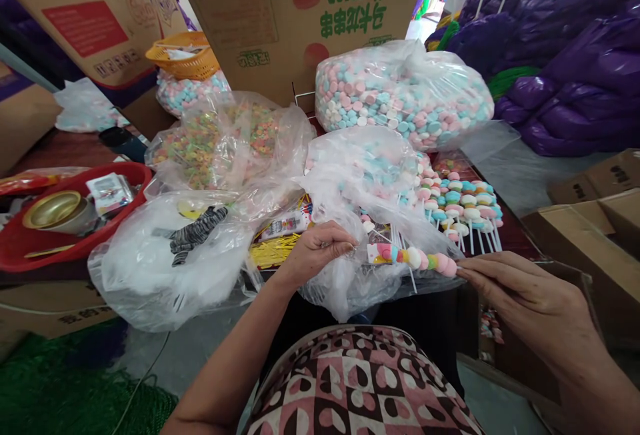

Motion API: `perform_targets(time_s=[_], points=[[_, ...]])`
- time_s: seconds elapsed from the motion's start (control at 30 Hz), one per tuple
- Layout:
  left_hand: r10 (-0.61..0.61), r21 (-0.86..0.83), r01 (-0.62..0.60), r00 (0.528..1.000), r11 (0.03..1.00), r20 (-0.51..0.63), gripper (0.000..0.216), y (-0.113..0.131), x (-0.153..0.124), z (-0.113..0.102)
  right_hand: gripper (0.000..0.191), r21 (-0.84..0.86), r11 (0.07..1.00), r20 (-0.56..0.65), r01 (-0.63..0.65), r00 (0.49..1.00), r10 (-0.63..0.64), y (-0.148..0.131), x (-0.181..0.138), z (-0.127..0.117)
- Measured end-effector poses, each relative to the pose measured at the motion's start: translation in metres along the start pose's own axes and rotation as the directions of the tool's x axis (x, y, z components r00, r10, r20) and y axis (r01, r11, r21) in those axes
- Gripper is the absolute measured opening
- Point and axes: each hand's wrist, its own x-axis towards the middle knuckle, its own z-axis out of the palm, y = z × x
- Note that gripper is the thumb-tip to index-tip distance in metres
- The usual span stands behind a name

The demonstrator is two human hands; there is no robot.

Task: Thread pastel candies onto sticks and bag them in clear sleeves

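Observation:
A marshmallow skewer [424, 259] in pink, white, yellow and blue lies almost level between my hands, above the table's near edge. My right hand [533, 292] pinches it at its right end, beside the last pink marshmallow. My left hand [320, 248] is closed at the other end, thumb against forefinger, close to a printed piece [379, 253] at the skewer's tip. What those fingertips hold, perhaps a clear wrapper edge, is too fine to make out. Crumpled clear plastic [340, 288] lies beneath. Finished-looking marshmallow skewers [465, 205] are piled beyond my right hand, white sticks toward me.
A large bag of marshmallows [400, 98] and a bag of ring-shaped candies [220, 142] stand behind. Yellow twist ties [275, 250] lie left of centre. A red basin [125, 178] holds a metal bowl [55, 209]. Cardboard boxes [590, 235] stand at right.

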Motion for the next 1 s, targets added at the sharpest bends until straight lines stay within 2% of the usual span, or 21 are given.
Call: perform_targets(time_s=[0.13,0.27,0.37,0.47,0.57,0.67,0.73,0.8,0.87,0.9,0.93,0.97,1.0], points=[[0.076,0.247,-0.089,0.995,0.965,0.06,0.019,0.009,0.001,0.002,0.026,0.047,0.997,0.02,-0.053,0.998,0.052,-0.006,-0.001,0.007],[0.189,0.466,-0.218,0.976,0.858,0.109,0.024,0.025,0.006,0.003,0.022,0.197,0.968,0.101,-0.158,0.985,0.14,-0.007,-0.005,0.021],[0.323,0.57,-0.325,0.94,0.755,0.109,0.023,0.037,0.011,0.002,0.018,0.3,0.92,0.127,-0.252,0.966,0.224,-0.006,-0.011,0.032],[0.467,0.675,-0.384,0.882,0.63,0.066,0.016,0.041,0.015,0.003,0.017,0.407,0.85,0.122,-0.335,0.942,0.313,-0.008,-0.016,0.043],[0.574,0.786,-0.319,0.817,0.529,-0.054,0.017,0.034,0.016,0.008,0.014,0.495,0.786,0.093,-0.37,0.922,0.375,-0.013,-0.019,0.054],[0.654,0.842,-0.174,0.714,0.511,-0.249,0.049,0.025,0.015,0.015,0.011,0.577,0.727,0.069,-0.372,0.909,0.411,-0.02,-0.019,0.065],[0.663,0.828,-0.103,0.656,0.551,-0.36,0.073,0.022,0.015,0.021,0.009,0.618,0.688,0.078,-0.379,0.901,0.427,-0.025,-0.018,0.072],[0.587,0.739,-0.056,0.649,0.671,-0.484,0.092,0.023,0.016,0.026,0.008,0.646,0.663,0.082,-0.377,0.899,0.431,-0.031,-0.016,0.078],[0.38,0.498,-0.029,0.684,0.866,-0.622,0.1,0.027,0.018,0.031,0.007,0.665,0.653,0.073,-0.363,0.901,0.427,-0.035,-0.014,0.084],[0.236,0.307,-0.031,0.716,0.951,-0.657,0.099,0.03,0.019,0.034,0.007,0.672,0.65,0.067,-0.355,0.903,0.424,-0.037,-0.013,0.086],[0.08,0.082,-0.035,0.758,0.996,-0.647,0.095,0.033,0.019,0.036,0.007,0.678,0.647,0.064,-0.348,0.905,0.42,-0.038,-0.012,0.088],[-0.059,-0.145,-0.035,0.803,0.989,-0.593,0.088,0.036,0.02,0.038,0.007,0.683,0.643,0.066,-0.346,0.906,0.418,-0.039,-0.012,0.09],[-0.162,-0.342,-0.027,0.845,0.939,-0.509,0.081,0.039,0.021,0.041,0.008,0.689,0.635,0.071,-0.35,0.904,0.422,-0.04,-0.011,0.092]])
